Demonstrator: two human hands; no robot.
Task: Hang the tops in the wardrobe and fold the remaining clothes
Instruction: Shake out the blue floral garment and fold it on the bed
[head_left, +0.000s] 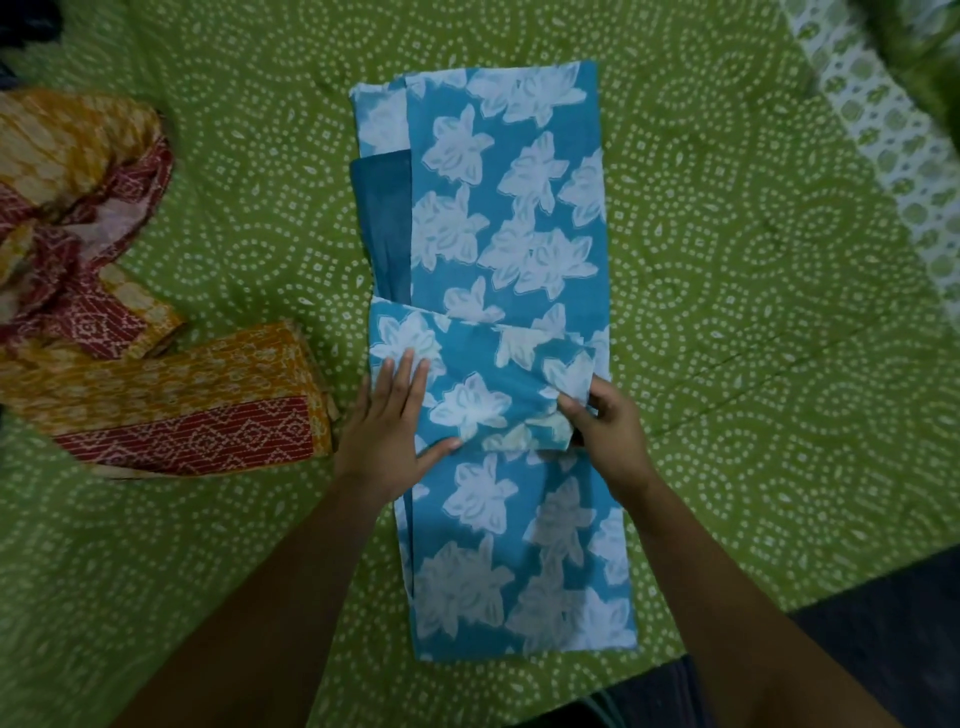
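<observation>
A blue garment with white flower print (509, 234) lies lengthwise on the green bedspread (753, 312), folded into a long strip. A sleeve-like flap is folded across its middle. My left hand (392, 426) presses flat on the left side of that flap, fingers straight. My right hand (605, 423) pinches the flap's right end between thumb and fingers. A plain darker blue layer shows at the strip's left edge.
An orange and maroon printed cloth (176, 405) lies folded at the left, with a crumpled orange and maroon piece (72, 208) behind it. A white and green patterned strip (893, 135) runs along the far right. The bed's near edge is at bottom right.
</observation>
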